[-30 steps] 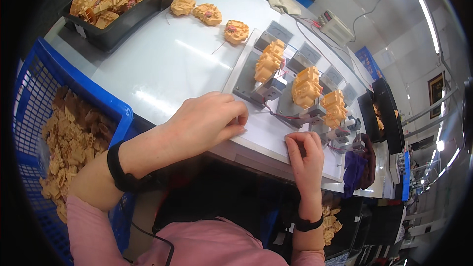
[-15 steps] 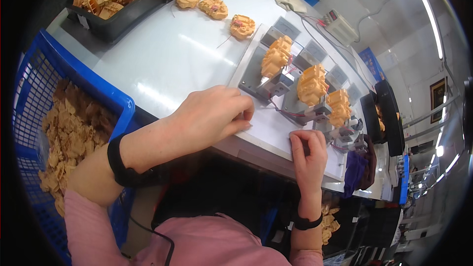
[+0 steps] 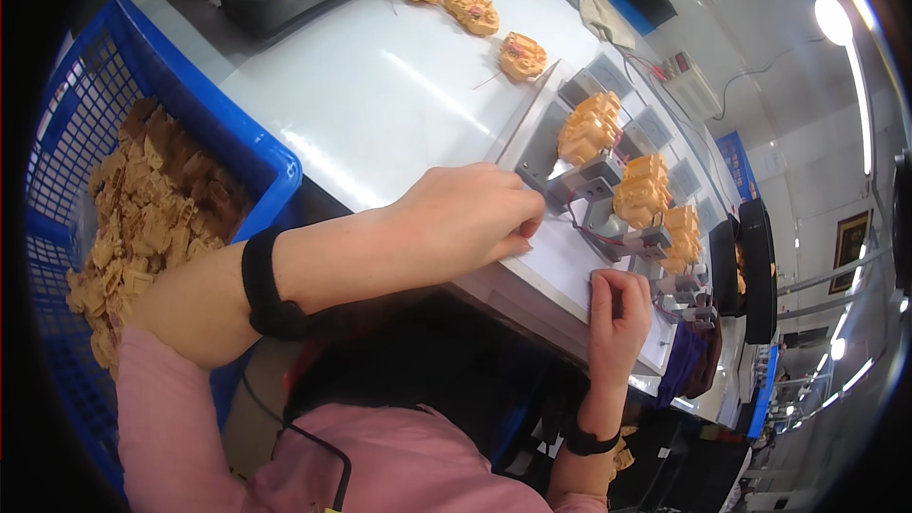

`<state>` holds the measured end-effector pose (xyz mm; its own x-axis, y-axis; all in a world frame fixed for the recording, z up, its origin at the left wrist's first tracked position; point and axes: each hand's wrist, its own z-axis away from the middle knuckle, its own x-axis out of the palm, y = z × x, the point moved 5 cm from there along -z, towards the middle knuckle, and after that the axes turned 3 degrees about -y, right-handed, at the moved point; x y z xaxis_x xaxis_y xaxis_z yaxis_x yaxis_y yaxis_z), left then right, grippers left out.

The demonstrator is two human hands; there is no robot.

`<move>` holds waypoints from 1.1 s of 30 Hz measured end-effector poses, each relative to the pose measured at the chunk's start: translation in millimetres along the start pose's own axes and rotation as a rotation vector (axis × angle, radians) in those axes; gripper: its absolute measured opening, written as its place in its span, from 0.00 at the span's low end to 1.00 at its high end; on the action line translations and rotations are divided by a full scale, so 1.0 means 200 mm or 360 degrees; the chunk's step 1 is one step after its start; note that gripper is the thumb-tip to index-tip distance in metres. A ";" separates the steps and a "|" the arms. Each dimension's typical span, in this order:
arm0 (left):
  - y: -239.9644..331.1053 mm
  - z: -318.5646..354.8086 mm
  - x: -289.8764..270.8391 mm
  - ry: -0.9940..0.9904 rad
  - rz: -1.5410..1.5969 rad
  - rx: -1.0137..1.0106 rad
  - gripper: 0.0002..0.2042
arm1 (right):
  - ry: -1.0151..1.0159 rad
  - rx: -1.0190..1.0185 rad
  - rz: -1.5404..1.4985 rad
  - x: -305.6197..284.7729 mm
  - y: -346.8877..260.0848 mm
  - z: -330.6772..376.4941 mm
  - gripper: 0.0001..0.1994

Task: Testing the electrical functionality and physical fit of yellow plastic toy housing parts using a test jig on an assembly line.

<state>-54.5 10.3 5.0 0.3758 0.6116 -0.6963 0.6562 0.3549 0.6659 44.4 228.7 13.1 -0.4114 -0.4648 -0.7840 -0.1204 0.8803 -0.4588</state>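
My left hand (image 3: 480, 214) rests at the near left edge of a white fixture board (image 3: 546, 271), its fingers curled and nothing visible in them. Lower right along that edge, my right hand (image 3: 620, 318) has its fingers bent toward the thumb, also with nothing showing between them. On the board, grey metal clamp blocks (image 3: 589, 179) with thin wires stand in a row. Orange-yellow moulded plastic parts sit upright on them: a far one (image 3: 589, 128), a middle one (image 3: 643, 190) and a near one (image 3: 682, 237). Neither hand touches these parts.
Three similar parts (image 3: 472, 12) lie on the white table (image 3: 370, 104). A black bin (image 3: 285, 9) of parts stands behind. At left is a blue basket (image 3: 275, 166) heaped with tan pieces. A small power box (image 3: 692, 85), a cloth (image 3: 604, 16) and purple fabric (image 3: 682, 361) lie around.
The whole view has shifted, so the table and fixtures sit farther right and lower. Both hands keep about the same places at the board's edge, still curled.
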 end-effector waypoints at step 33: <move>-0.01 0.00 0.01 0.0056 -0.0071 0.0003 0.06 | 0.0041 -0.0036 0.0057 0.00 -0.02 0.00 0.02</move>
<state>-54.6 10.7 2.9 0.3230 0.6198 -0.7152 0.6730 0.3809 0.6340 44.0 225.0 14.7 -0.4389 -0.4305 -0.7887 -0.1256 0.8985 -0.4206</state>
